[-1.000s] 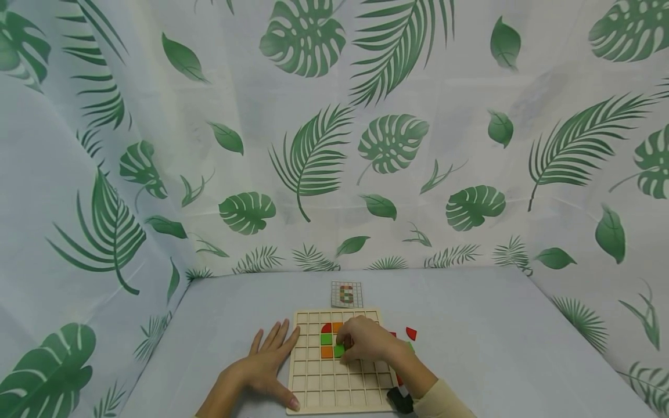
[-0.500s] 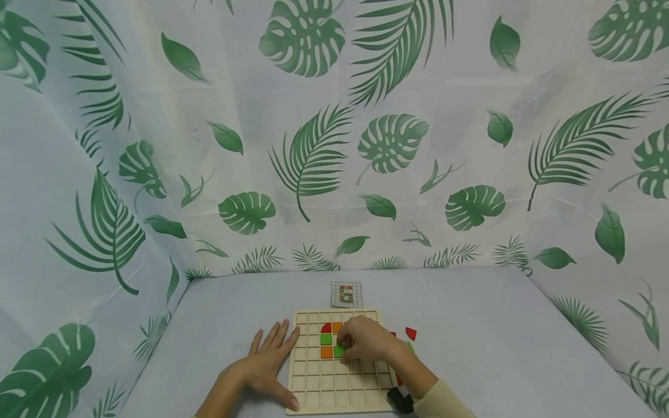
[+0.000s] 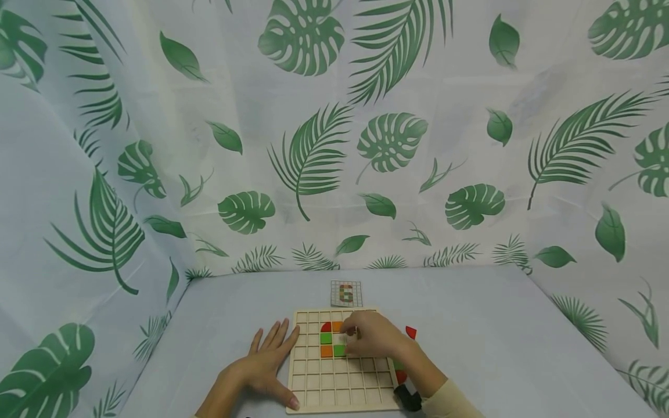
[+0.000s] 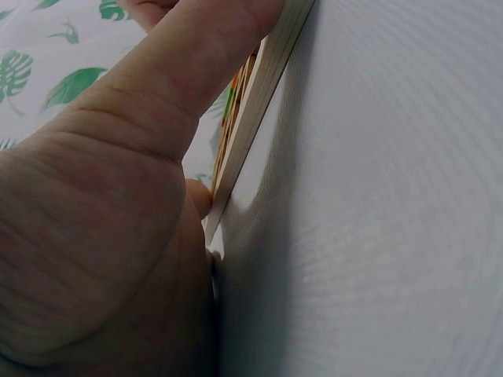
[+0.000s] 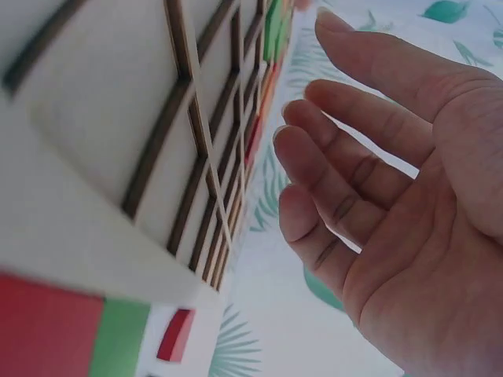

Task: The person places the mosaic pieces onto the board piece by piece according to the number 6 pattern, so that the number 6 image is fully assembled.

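Observation:
A pale wooden grid board (image 3: pixel 334 383) lies flat on the table. Set in its cells are a red quarter-round tile (image 3: pixel 326 328), orange tiles (image 3: pixel 326 351) and green tiles (image 3: pixel 326 338). My left hand (image 3: pixel 263 367) rests along the board's left side with fingers spread, its thumb at the near corner. Over the tiles hovers my right hand (image 3: pixel 375 335), hiding part of the board. In the right wrist view, the right hand's fingers (image 5: pixel 302 161) are loosely bent, apart from the thumb, and hold nothing.
Behind the board lies a small card (image 3: pixel 345 294) printed with a coloured figure 6 on a grid. Loose tiles sit right of the board, among them a red quarter-round (image 3: pixel 411 332) and a green piece (image 3: pixel 398 364). Leaf-patterned cloth (image 3: pixel 334 174) hangs around the table.
My right hand has lifted slightly off the green tile and shifted right, its fingers parting from it. My left hand stays where it was.

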Demonstrator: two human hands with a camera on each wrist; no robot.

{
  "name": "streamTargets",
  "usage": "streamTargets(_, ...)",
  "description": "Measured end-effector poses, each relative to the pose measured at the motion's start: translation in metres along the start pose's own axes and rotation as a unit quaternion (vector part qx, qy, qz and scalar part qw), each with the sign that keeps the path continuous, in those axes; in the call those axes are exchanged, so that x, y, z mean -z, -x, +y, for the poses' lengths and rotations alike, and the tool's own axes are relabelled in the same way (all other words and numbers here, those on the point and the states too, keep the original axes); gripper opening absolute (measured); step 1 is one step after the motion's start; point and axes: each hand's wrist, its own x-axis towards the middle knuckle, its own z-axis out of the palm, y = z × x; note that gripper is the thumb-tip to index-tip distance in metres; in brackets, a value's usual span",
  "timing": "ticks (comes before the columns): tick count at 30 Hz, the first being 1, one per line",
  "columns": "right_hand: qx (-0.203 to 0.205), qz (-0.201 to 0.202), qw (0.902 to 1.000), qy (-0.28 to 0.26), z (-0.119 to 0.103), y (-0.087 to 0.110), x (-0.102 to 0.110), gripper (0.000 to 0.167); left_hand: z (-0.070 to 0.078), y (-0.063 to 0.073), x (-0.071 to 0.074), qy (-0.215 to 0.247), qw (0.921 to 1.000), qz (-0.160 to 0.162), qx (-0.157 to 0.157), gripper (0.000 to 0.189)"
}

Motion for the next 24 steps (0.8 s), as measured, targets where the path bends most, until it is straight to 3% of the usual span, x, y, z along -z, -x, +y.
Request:
streamTargets(8,-0.026,0.021,0.9993,-0.018,0.013,0.014,0.014,0.037,0.001,0.000,0.001,0.003,0.9999,-0.007,0.007,0.149)
streamTargets(24,-0.080,0.061,0.9949,0.001,0.052,0.048,0.043,0.036,0.002,0.001,0.002,0.002,1.0000,0.003,0.003,0.149)
